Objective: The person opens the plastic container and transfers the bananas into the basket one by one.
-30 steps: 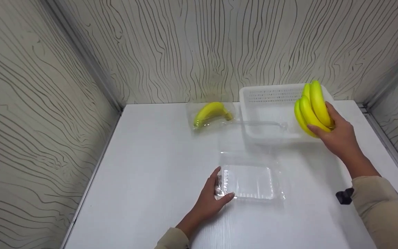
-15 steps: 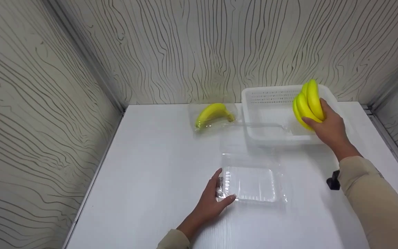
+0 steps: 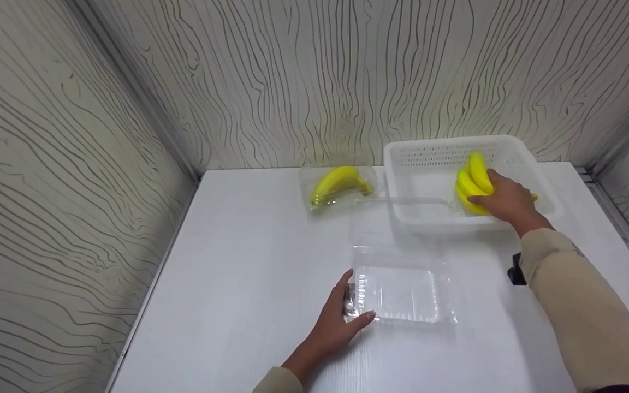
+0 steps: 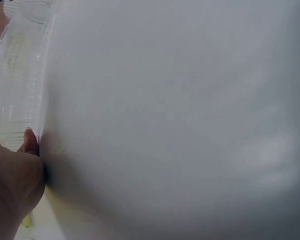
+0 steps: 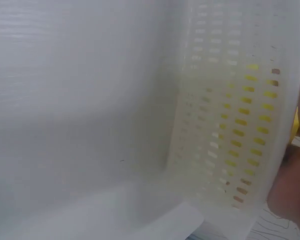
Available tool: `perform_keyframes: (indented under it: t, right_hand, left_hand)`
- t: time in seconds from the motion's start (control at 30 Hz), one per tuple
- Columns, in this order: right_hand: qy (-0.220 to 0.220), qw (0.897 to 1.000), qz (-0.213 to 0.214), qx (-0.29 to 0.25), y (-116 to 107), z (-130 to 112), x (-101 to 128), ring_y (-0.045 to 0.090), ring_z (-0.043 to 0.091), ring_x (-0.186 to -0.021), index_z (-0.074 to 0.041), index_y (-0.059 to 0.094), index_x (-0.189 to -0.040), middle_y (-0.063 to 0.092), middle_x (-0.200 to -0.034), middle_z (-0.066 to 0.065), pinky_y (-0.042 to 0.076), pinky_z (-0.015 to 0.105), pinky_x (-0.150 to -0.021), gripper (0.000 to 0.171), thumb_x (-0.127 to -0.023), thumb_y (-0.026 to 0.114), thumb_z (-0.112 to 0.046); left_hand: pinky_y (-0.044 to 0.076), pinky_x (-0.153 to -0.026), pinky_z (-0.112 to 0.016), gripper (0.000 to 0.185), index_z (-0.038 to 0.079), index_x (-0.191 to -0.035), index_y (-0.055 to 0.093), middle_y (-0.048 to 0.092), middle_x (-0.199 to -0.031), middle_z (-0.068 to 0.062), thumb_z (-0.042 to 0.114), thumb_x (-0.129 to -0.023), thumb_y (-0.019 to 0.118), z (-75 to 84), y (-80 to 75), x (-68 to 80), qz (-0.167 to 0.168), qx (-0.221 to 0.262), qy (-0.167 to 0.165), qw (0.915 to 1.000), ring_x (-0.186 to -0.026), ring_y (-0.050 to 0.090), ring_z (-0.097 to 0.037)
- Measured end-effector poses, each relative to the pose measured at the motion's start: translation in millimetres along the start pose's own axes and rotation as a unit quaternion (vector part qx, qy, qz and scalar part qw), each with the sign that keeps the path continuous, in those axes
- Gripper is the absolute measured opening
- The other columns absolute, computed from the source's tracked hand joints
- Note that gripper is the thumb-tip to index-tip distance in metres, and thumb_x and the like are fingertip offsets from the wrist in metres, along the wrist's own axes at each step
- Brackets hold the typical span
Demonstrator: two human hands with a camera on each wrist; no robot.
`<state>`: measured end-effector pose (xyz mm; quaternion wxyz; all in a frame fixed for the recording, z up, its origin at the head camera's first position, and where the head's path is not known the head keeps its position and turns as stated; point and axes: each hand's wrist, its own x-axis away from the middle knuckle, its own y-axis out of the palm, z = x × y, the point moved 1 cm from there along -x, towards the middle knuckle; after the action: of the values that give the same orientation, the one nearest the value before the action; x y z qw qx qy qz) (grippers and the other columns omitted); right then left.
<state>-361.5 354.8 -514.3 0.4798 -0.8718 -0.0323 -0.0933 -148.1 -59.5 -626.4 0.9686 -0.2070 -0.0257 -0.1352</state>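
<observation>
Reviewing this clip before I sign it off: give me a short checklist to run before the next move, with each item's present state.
1. Right hand grips the banana bunch: ok.
2. Bunch is inside the white basket: ok.
3. Bunch rests on the basket floor: cannot tell.
4. Left hand holds the left edge of the clear clamshell tray: ok.
5. Clamshell tray sits flat on the table, holding nothing: ok.
6. Second banana bunch, in its clear box, lies apart from both hands: ok.
</observation>
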Motion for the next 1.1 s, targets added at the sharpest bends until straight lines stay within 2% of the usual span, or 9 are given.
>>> perform_keyframes:
  t: [0.13,0.3,0.37,0.47,0.6,0.7,0.9,1.1]
  right_hand:
    - [0.021,0.999,-0.024,0.01,-3,0,-2,0.027,0.062,-0.149,-0.003,0.005,-0.171,0.023,-0.17,0.036,0.009,0.084,-0.121,0.106,-0.1,0.07,-0.049]
    - [0.038,0.998,-0.052,0.023,-5,-1,-3,0.031,0.061,-0.142,0.002,0.009,-0.169,0.024,-0.169,0.038,0.011,0.084,-0.121,0.108,-0.099,0.07,-0.053]
    - [0.038,0.997,-0.053,0.031,-5,0,-3,0.035,0.059,-0.137,0.004,0.011,-0.168,0.027,-0.167,0.038,0.015,0.084,-0.12,0.107,-0.099,0.069,-0.054]
    - [0.024,0.998,-0.049,0.043,-4,1,-3,0.043,0.056,-0.129,0.007,0.018,-0.166,0.038,-0.16,0.039,0.026,0.081,-0.118,0.102,-0.1,0.068,-0.052]
    - [0.015,0.997,-0.05,0.053,-3,0,-2,0.042,0.059,-0.139,0.008,0.019,-0.165,0.036,-0.162,0.039,0.03,0.077,-0.12,0.096,-0.102,0.064,-0.049]
    - [0.025,0.997,-0.057,0.052,-3,-4,-1,0.032,0.061,-0.149,0.008,0.018,-0.165,0.027,-0.166,0.04,0.023,0.076,-0.124,0.094,-0.103,0.062,-0.047]
    - [0.028,0.996,-0.067,0.057,-2,-9,4,0.033,0.059,-0.148,0.006,0.02,-0.166,0.028,-0.166,0.039,0.023,0.076,-0.125,0.09,-0.105,0.059,-0.047]
    - [0.028,0.997,-0.054,0.05,-6,-15,4,0.031,0.06,-0.151,-0.002,0.01,-0.17,0.029,-0.165,0.04,0.025,0.074,-0.125,0.091,-0.108,0.052,-0.054]
  left_hand:
    - [0.047,-0.118,-0.051,0.097,0.037,-0.171,0.016,0.04,-0.169,-0.011,0.055,-0.095,0.073,0.2,2.4,0.4,-0.005,0.012,0.004,0.9999,-0.152,0.048,-0.029]
    - [0.048,-0.116,-0.049,0.098,0.035,-0.172,0.017,0.043,-0.167,-0.011,0.056,-0.095,0.073,1.3,3.7,0.6,-0.003,0.014,0.006,0.9999,-0.15,0.049,-0.027]
    - [0.048,-0.117,-0.049,0.097,0.036,-0.171,0.017,0.042,-0.168,-0.011,0.056,-0.095,0.073,1.4,4.6,0.3,-0.004,0.01,0.005,0.9999,-0.151,0.049,-0.027]
    - [0.046,-0.12,-0.051,0.098,0.037,-0.172,0.015,0.04,-0.169,-0.01,0.056,-0.095,0.073,1.2,5.5,0.8,-0.007,0.005,0.005,1.0,-0.153,0.047,-0.03]
    - [0.04,-0.126,-0.055,0.098,0.037,-0.172,0.015,0.035,-0.173,-0.01,0.056,-0.095,0.073,1.3,4.2,1.9,-0.006,0.002,0.001,1.0,-0.16,0.04,-0.033]
    - [0.038,-0.127,-0.056,0.098,0.037,-0.172,0.015,0.034,-0.174,-0.011,0.057,-0.095,0.072,1.1,1.9,2.2,-0.003,0.003,0.002,1.0,-0.161,0.038,-0.034]
    - [0.041,-0.125,-0.056,0.097,0.033,-0.172,0.017,0.036,-0.172,-0.012,0.055,-0.095,0.072,0.6,-1.2,2.1,0.0,0.003,0.008,1.0,-0.159,0.041,-0.034]
    - [0.044,-0.122,-0.056,0.098,0.03,-0.172,0.017,0.037,-0.171,-0.012,0.056,-0.095,0.072,1.4,-2.0,1.3,-0.002,0.0,0.004,1.0,-0.157,0.043,-0.033]
